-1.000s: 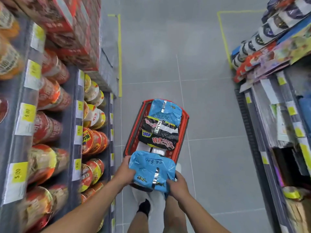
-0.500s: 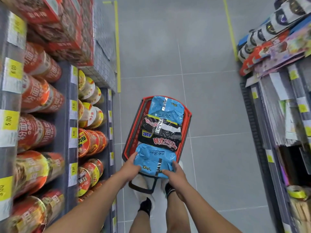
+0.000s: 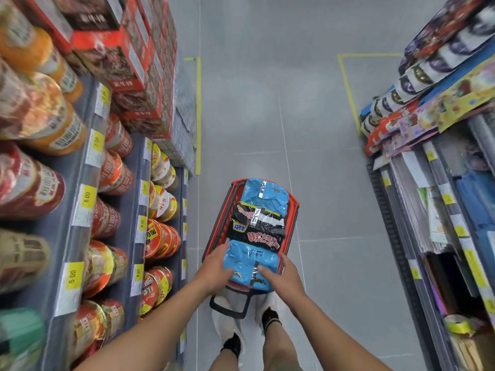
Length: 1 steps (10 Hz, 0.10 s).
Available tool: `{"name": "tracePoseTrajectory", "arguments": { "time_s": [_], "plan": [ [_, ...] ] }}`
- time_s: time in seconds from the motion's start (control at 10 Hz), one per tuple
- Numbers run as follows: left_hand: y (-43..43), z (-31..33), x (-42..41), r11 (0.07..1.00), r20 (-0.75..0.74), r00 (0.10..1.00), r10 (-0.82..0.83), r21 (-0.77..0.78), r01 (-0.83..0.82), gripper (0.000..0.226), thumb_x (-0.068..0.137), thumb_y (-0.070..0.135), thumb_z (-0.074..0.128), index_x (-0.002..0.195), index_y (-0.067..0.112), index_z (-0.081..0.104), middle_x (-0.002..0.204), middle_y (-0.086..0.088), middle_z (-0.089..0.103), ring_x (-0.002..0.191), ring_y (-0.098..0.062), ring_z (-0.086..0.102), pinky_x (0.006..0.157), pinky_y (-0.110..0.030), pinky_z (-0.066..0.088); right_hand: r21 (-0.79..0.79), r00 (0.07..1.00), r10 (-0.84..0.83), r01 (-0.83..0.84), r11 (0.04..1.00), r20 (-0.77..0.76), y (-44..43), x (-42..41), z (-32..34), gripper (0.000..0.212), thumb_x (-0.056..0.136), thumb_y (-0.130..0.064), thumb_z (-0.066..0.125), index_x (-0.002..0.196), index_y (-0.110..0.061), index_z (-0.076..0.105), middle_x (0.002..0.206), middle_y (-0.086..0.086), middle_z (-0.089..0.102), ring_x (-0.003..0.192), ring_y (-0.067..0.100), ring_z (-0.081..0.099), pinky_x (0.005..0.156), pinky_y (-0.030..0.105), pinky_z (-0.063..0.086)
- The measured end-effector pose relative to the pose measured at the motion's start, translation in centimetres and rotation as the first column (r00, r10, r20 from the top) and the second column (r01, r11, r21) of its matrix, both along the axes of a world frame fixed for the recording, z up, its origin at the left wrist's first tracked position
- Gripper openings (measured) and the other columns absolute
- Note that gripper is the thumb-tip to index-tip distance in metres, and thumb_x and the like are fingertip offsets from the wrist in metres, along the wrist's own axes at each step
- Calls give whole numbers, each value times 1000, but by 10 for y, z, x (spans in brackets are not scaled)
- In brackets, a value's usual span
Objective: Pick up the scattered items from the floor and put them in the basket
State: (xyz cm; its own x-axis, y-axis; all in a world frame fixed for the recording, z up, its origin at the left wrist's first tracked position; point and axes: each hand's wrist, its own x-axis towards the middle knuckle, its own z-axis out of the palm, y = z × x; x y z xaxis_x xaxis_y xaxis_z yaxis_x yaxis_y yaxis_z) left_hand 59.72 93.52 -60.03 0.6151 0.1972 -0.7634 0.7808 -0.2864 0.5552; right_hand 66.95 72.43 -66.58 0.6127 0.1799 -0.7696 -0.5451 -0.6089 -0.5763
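Two blue packs (image 3: 249, 261), one black pack (image 3: 257, 226), one red basket (image 3: 293, 212).

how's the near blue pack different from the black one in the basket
The near blue pack is light blue; the black pack is black with red lettering. The left hand and right hand touch the near blue pack; the black pack lies untouched. Both lie flat in the red basket.
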Motion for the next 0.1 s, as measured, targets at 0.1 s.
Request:
{"name": "tracePoseTrajectory", "arguments": {
  "time_s": [0.1],
  "plan": [
    [3,23,-4,968,99,980,-171,202,148,79,89,27,69,154,38,24,159,9,31,149,-19,31,117,-48,39,-74,963,163,-150,986,215,7,4,35,90,60,-76,81,138,-40,52,133,-14,61,122,13,61,100,41,56]
  ]
}}
